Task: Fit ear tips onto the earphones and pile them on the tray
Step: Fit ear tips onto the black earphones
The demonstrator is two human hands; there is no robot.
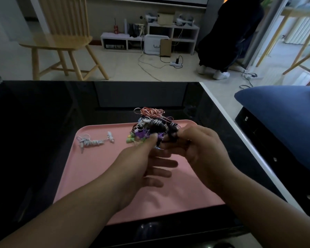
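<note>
A pink tray (89, 176) lies on the black table. At its far edge sits a tangled pile of earphones (151, 122) in black, white, purple and orange cords. A coiled white earphone (92, 141) lies alone at the tray's far left. Green ear tips (130, 139) rest beside the pile. My left hand (145, 158) and my right hand (197, 147) meet above the tray just in front of the pile. Both pinch a black earphone (172, 136) between them; its bud is hidden by my fingers.
The black glossy table (43, 131) ends at a white edge on the right. A blue cushion (284, 111) lies beyond it. A wooden chair (61, 42) stands behind the table, and a person in dark clothes (231, 36) crouches at the back right.
</note>
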